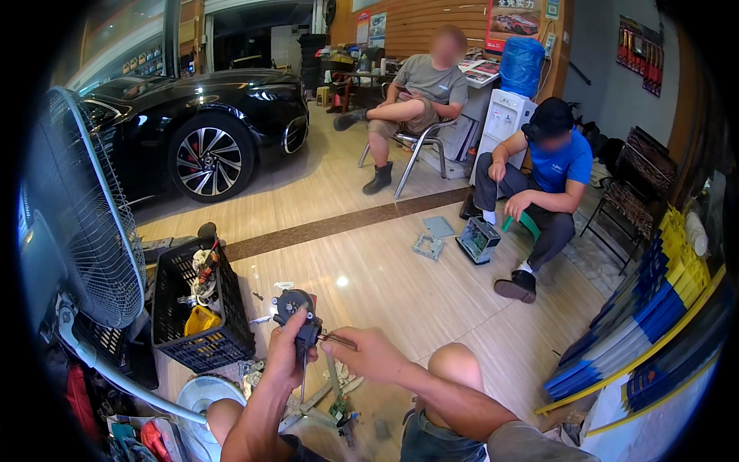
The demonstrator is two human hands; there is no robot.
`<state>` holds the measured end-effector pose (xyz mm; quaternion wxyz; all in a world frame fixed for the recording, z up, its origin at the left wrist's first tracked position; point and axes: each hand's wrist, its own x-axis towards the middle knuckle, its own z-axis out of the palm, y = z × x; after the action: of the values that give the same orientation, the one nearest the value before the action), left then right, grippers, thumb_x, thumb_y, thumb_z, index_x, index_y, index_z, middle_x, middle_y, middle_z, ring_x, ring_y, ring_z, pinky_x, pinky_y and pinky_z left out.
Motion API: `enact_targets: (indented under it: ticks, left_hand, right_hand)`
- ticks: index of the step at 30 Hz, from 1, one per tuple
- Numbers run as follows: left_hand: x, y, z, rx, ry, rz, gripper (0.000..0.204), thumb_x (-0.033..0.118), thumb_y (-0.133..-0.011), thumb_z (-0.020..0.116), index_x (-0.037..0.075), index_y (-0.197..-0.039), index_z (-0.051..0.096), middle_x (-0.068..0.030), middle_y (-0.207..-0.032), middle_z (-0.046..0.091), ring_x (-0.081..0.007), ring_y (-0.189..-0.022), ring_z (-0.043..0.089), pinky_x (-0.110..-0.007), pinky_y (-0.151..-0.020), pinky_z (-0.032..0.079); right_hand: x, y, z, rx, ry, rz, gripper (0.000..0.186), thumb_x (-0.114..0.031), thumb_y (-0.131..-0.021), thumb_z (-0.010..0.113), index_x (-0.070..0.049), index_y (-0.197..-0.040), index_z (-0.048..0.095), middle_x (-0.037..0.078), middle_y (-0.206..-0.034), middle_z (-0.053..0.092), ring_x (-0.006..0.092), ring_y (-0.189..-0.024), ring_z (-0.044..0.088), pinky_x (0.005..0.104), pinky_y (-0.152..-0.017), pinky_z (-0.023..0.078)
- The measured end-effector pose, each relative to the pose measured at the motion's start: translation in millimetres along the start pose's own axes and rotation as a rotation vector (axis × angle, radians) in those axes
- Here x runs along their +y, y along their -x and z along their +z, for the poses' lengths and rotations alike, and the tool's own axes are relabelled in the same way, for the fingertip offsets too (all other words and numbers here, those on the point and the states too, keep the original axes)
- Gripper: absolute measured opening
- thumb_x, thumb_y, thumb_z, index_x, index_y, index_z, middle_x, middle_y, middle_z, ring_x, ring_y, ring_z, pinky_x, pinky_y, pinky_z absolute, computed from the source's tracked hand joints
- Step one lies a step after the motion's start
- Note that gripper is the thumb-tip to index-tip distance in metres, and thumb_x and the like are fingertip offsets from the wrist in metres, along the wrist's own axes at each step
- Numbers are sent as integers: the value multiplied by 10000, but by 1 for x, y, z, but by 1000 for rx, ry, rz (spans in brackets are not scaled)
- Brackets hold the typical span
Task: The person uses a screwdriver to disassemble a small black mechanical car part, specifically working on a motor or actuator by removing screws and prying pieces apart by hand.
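My left hand (283, 356) is wrapped round a black motor unit (292, 305) with a round housing, held up above the floor. Against the unit's right side, my right hand (373, 356) pinches a thin metal tool (337, 339); its tip is hidden, so its exact kind is unclear. A slim metal rod (304, 376) points down below the unit, beside my left palm. Under my hands lie metal bars (314, 402) and a small green circuit board (339, 408), with other loose bits around them.
A black plastic crate (245, 316) of parts stands left, beside a large fan (96, 208). Ahead, a person in blue (560, 165) sits by an opened electronic box (479, 240); another sits on a chair (419, 150). A black car (208, 115) and blue-yellow stacked packs (631, 316) flank the floor.
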<state>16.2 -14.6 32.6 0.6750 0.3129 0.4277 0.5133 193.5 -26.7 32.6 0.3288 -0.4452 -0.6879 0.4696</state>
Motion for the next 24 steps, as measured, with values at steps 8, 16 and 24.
enact_targets:
  ticks: [8,16,24]
  left_hand:
    - [6,-1,-4,58,65,-36,423,479,-892,622,56,-901,638,-33,-739,624,-100,-466,502,-207,-414,367]
    - [3,0,-7,54,42,-38,403,455,-892,638,54,-919,663,-24,-739,629,-106,-495,522,-230,-433,400]
    - [6,3,-1,54,15,-11,376,457,-891,639,81,-914,641,-19,-753,621,-89,-515,517,-197,-417,375]
  right_hand:
    - [-5,1,-3,21,32,7,366,-327,-941,639,3,-1099,644,20,-631,562,81,-557,502,273,-510,413]
    - [-5,5,0,63,90,3,365,-328,-921,660,1,-1081,659,46,-639,584,91,-573,516,288,-530,429]
    - [0,4,2,84,144,-39,352,-317,-920,661,-3,-1079,654,76,-676,605,119,-597,531,310,-556,444]
